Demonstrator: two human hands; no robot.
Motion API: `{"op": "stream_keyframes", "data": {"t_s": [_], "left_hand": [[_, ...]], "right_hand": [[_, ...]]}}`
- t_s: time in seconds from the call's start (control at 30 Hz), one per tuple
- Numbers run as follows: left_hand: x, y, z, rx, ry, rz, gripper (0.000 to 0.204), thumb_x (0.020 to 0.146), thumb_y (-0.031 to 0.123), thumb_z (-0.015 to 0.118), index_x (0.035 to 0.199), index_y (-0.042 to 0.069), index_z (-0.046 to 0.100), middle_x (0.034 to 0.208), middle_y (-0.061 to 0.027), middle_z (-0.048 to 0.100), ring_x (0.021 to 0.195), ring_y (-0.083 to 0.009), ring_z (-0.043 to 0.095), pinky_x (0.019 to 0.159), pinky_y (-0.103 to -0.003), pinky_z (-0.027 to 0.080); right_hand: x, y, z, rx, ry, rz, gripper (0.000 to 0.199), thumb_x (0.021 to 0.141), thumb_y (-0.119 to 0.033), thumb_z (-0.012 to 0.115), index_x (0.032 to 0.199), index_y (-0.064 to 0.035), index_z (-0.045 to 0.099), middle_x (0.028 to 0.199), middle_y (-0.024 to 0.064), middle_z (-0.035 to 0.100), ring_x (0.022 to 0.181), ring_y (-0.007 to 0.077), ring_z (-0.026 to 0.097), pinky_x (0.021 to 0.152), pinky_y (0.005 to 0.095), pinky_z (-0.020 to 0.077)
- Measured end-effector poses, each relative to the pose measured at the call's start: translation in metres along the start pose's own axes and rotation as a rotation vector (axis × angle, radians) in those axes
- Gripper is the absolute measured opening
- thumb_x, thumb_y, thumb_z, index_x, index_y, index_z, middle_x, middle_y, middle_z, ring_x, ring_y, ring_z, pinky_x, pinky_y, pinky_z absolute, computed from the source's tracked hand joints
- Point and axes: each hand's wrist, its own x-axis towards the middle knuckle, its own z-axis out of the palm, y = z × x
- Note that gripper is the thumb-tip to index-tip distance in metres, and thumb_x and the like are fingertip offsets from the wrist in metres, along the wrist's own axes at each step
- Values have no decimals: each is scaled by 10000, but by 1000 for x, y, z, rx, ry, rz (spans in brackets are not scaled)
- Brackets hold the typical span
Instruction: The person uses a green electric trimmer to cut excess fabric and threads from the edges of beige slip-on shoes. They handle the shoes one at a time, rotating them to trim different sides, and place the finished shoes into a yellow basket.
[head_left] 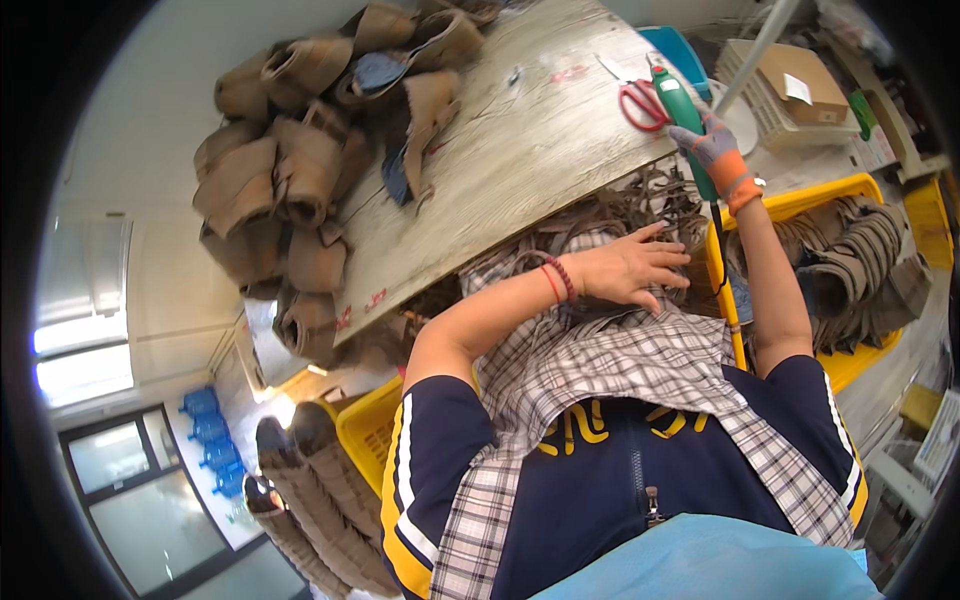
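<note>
My right hand point(722, 160), in a grey and orange glove, is closed around a green corded hand tool point(678, 100). The tool's narrow tip points away from me over the table's right end, and its dark cord hangs below the hand. Scissors with red handles point(642, 106) lie on the table just left of the tool. Bare, with fingers spread, my left hand point(625, 268) is over my lap above the checked apron point(620, 350). Thin brown scrap strips point(655, 205) lie beyond it, under the table's near edge. I see nothing held in that hand.
Curved brown pieces point(235, 185), some lined in blue, are heaped on the pale wooden table point(500, 150) at left. A yellow crate point(845, 190) at right holds more such pieces. Another yellow crate point(365, 430) stands left of me. A teal bin point(675, 45) sits beyond the tool.
</note>
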Motion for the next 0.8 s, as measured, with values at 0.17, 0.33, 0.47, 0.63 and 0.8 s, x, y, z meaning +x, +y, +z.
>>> {"op": "stream_keyframes", "data": {"t_s": [0.17,0.33,0.47,0.63,0.8], "left_hand": [[-76,3,-30,479,546,-539,311,876,232,602,1142,72,614,1263,-150,538,1193,-337,481,1041,-483,316],[-181,-26,-33,717,674,-1239,472,878,315,594,1259,46,516,1298,-196,506,1241,-378,424,1073,-501,271],[-231,-55,-34,885,506,-1254,516,914,375,552,1311,54,480,1323,-196,497,1255,-378,414,1072,-506,276],[-227,-33,-27,707,603,-1175,403,922,282,555,1234,27,556,1329,-176,508,1236,-344,447,1051,-491,311],[-219,-21,-30,622,670,-1233,339,926,212,553,1192,5,586,1311,-178,522,1218,-345,465,1030,-445,354]], "right_hand": [[48,3,51,-423,-8,-221,701,759,-293,693,1349,-18,433,991,185,650,814,264,648,720,362,512],[76,-18,112,-755,-33,-53,538,740,-247,639,1196,21,540,967,213,661,820,310,652,756,392,518],[92,25,146,-737,90,-299,389,741,-138,632,1106,-7,608,979,206,669,869,323,664,767,400,528],[-12,19,85,-505,-8,-306,455,880,-325,603,1245,-57,552,1132,165,615,1068,305,577,938,391,451],[-106,76,-39,-408,462,-203,415,839,-324,644,1161,-63,618,1128,170,624,1069,315,582,930,382,462]]}}
